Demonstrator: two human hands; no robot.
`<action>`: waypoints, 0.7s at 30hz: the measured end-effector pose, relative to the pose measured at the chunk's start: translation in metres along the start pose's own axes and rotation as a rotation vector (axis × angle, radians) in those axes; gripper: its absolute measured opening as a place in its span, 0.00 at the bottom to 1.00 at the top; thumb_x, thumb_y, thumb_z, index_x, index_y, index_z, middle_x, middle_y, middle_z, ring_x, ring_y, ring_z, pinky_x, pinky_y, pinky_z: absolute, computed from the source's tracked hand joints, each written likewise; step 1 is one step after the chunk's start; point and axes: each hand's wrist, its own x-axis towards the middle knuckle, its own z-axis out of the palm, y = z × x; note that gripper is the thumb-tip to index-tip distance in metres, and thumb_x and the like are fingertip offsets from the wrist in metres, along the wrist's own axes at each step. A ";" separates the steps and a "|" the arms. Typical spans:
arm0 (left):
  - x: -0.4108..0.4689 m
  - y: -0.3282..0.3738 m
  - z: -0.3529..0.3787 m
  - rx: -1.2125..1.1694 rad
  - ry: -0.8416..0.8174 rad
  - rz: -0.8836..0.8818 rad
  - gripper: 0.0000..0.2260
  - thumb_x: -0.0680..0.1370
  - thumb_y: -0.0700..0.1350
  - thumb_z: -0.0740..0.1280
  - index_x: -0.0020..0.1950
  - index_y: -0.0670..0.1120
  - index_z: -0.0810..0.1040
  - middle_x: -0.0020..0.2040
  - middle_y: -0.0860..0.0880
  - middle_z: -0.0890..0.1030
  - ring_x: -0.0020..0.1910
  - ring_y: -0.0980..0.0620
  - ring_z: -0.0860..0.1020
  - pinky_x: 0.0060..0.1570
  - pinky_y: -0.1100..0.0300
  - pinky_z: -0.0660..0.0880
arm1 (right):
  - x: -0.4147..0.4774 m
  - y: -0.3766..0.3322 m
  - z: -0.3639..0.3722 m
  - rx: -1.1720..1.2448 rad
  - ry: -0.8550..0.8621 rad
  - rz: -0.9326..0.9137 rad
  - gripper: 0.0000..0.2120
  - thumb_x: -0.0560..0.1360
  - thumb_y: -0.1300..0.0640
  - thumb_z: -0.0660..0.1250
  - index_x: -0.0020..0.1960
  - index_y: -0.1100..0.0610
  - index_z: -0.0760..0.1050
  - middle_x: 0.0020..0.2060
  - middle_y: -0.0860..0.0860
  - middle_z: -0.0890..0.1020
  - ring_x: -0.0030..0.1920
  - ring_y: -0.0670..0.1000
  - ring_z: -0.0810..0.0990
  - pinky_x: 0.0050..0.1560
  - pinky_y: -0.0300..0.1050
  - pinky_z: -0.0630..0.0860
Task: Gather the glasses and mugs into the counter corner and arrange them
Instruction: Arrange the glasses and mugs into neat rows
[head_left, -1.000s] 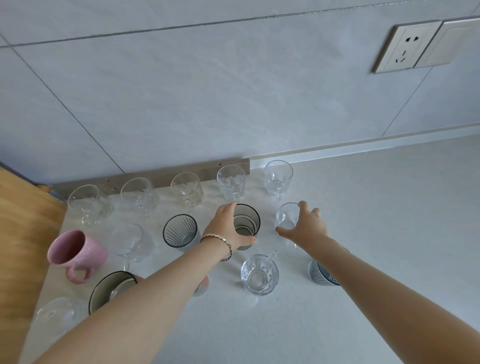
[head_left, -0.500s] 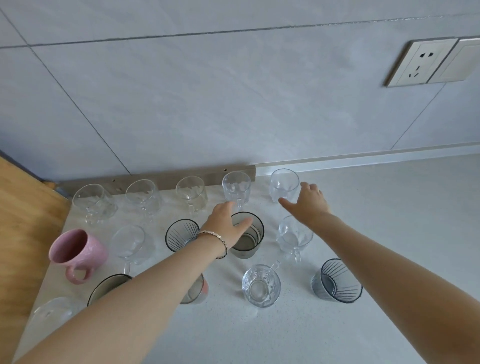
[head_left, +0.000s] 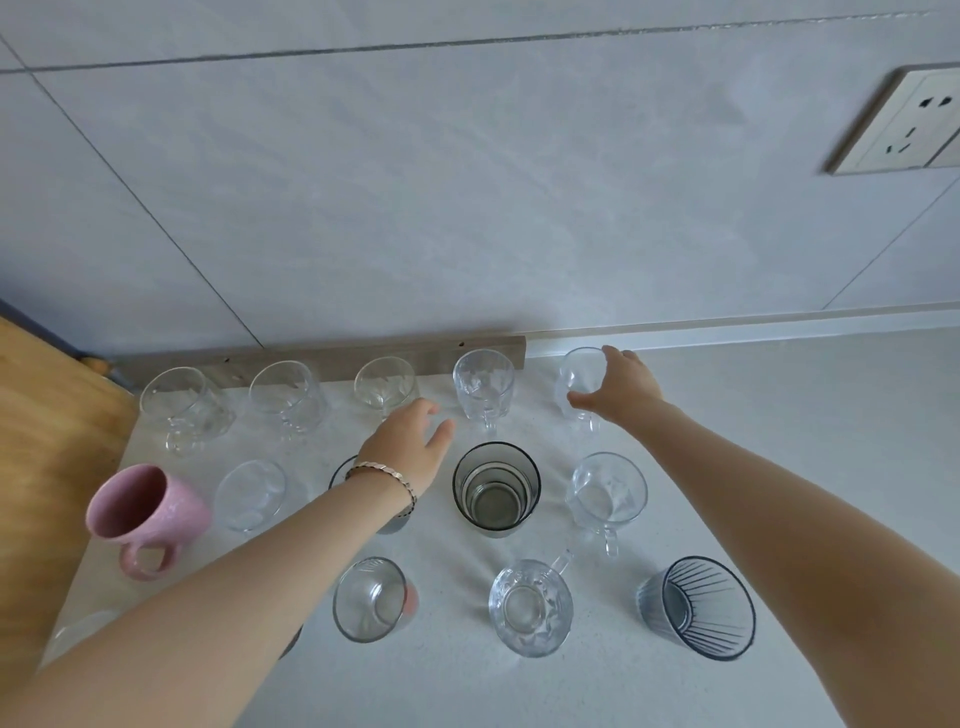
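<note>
- Glass first: my right hand (head_left: 621, 387) grips the end glass (head_left: 579, 374) of the back row. My fingers curl over its rim and my thumb is on its near side. It sits in line with the row, close to the wall.
- Four more clear glasses (head_left: 483, 387) run left from it along the wall to the corner by the wooden panel (head_left: 47, 415).
- My left hand (head_left: 410, 447) hovers just in front of that row, fingers loose and apart, holding nothing.
- My left wrist and bracelet (head_left: 384, 475) hide most of a dark-rimmed glass (head_left: 340, 467).
- Middle row: a pink mug (head_left: 148, 512) with its handle toward me, a small clear glass (head_left: 249, 493), a smoky grey tumbler (head_left: 496, 488) whose bare base I can see, and a clear handled mug (head_left: 608, 493).
- Front row on the counter (head_left: 649, 691): a pink-based glass (head_left: 371, 597), a patterned mug (head_left: 530, 605) and a ribbed grey glass (head_left: 696, 605).
- My left forearm covers more glassware at lower left; I cannot tell what it is.
- At the right edge, a wall socket (head_left: 898, 124) is cut off.
</note>
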 end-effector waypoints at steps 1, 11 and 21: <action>-0.002 -0.001 0.000 0.002 0.004 -0.002 0.19 0.80 0.51 0.57 0.68 0.45 0.69 0.68 0.46 0.73 0.66 0.47 0.74 0.66 0.50 0.70 | -0.001 0.001 0.000 -0.009 -0.013 -0.005 0.39 0.70 0.50 0.71 0.75 0.58 0.56 0.69 0.55 0.66 0.68 0.55 0.69 0.62 0.48 0.70; -0.065 -0.052 -0.034 -0.046 0.183 0.008 0.16 0.79 0.45 0.61 0.66 0.43 0.72 0.64 0.44 0.74 0.65 0.47 0.74 0.66 0.53 0.70 | -0.088 -0.033 -0.004 0.041 0.040 -0.247 0.29 0.76 0.52 0.65 0.73 0.57 0.61 0.71 0.57 0.63 0.72 0.57 0.60 0.69 0.50 0.63; -0.157 -0.182 -0.077 0.061 0.362 -0.181 0.17 0.69 0.41 0.69 0.57 0.41 0.75 0.55 0.42 0.75 0.58 0.39 0.73 0.57 0.48 0.73 | -0.239 -0.120 0.086 -0.051 -0.253 -0.566 0.25 0.74 0.51 0.67 0.69 0.53 0.68 0.68 0.49 0.70 0.68 0.49 0.70 0.67 0.40 0.65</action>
